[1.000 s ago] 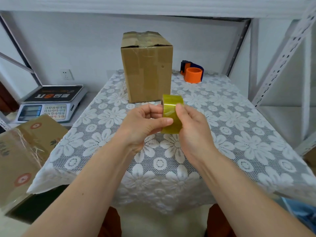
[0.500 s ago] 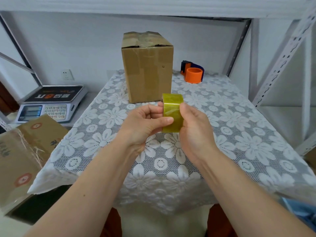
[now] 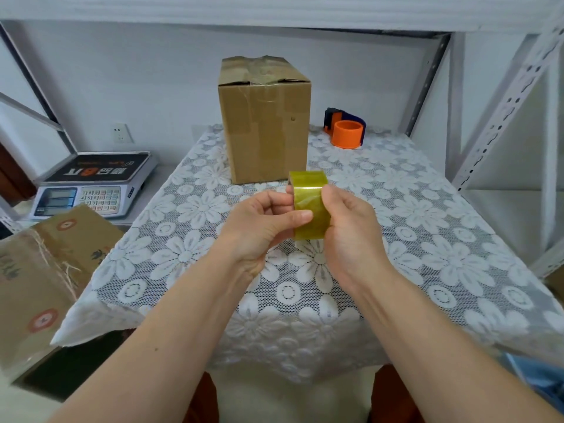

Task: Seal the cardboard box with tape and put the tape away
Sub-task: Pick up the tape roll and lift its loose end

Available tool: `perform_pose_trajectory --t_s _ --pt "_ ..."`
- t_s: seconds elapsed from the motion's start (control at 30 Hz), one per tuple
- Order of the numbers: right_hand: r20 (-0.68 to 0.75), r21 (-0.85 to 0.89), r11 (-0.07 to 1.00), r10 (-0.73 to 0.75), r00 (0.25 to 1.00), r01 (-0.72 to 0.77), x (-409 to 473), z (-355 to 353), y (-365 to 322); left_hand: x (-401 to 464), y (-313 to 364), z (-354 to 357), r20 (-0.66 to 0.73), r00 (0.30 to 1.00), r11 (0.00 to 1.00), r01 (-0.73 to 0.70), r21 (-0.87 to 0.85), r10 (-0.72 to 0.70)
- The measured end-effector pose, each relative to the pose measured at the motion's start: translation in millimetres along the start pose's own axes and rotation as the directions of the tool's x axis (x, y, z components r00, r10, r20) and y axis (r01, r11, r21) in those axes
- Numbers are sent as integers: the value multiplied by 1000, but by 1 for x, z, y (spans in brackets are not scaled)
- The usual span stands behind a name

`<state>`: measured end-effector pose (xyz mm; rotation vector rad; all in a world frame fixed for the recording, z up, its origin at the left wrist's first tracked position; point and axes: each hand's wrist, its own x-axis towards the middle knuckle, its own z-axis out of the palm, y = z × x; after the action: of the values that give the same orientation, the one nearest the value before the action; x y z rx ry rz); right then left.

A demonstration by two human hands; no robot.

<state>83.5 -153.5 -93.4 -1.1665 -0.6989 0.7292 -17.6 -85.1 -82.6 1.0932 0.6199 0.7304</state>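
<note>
A yellowish roll of clear tape (image 3: pixel 309 199) is held upright between both hands above the middle of the table. My left hand (image 3: pixel 259 222) grips it from the left, thumb pressed on the roll's outer face. My right hand (image 3: pixel 351 230) cups it from the right, fingers wrapped behind. The tall brown cardboard box (image 3: pixel 265 120) stands upright at the far side of the table, beyond the hands, its top flaps folded down and creased, with tape strips showing on its front.
A white floral lace cloth (image 3: pixel 427 239) covers the table. An orange and blue tape dispenser (image 3: pixel 346 131) sits at the back right. A weighing scale (image 3: pixel 88 184) and printed cartons (image 3: pixel 42 270) lie to the left. Metal shelf posts (image 3: pixel 500 111) rise on the right.
The left thumb has slid a little along the roll's face and the right fingers have shifted their hold. The roll stays in the same place; the box has not moved.
</note>
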Motion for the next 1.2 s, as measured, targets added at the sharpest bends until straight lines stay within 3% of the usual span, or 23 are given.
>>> perform_pose_trajectory --t_s 0.1,0.17,0.27,0.33,0.5,0.57,0.67,0.77,0.87,1.0,1.07,1.2 --pt "19 8 1000 9 1000 -9 1 0 0 -1 1 1 -54 998 999 -41 19 42" --pt "-7 47 998 35 999 -34 3 1 -2 -4 1 4 -135 974 965 -153 212 184" --pt "-50 88 995 57 997 -52 4 1 -4 -9 2 11 -98 855 731 -370 573 509" --pt "-64 88 995 51 997 -45 3 1 -5 -9 2 11 -6 773 578 -469 668 634" --pt "-54 77 996 43 998 -39 1 0 -8 -3 -1 4 86 715 463 -534 707 694" --pt "-40 73 997 28 999 -25 0 0 -9 1 -1 -1 170 650 355 -593 723 740" --pt "-25 90 995 36 999 -34 -2 1 -10 6 -6 -9 328 543 118 -632 766 773" --pt "-48 98 992 81 996 -76 -2 0 -10 5 -7 -7 389 507 6 -614 789 769" --pt "-87 82 990 121 989 -114 0 -2 -13 3 -9 -2 412 518 15 -636 771 750" --pt "-75 190 954 248 966 -230 0 -3 -15 4 -9 3 287 657 261 -606 752 698" --pt "-48 219 935 296 954 -279 1 -4 -16 4 -7 4 254 706 334 -580 743 662" --pt "-82 166 944 302 950 -286 5 -8 -18 4 -10 4 281 729 356 -585 729 624"
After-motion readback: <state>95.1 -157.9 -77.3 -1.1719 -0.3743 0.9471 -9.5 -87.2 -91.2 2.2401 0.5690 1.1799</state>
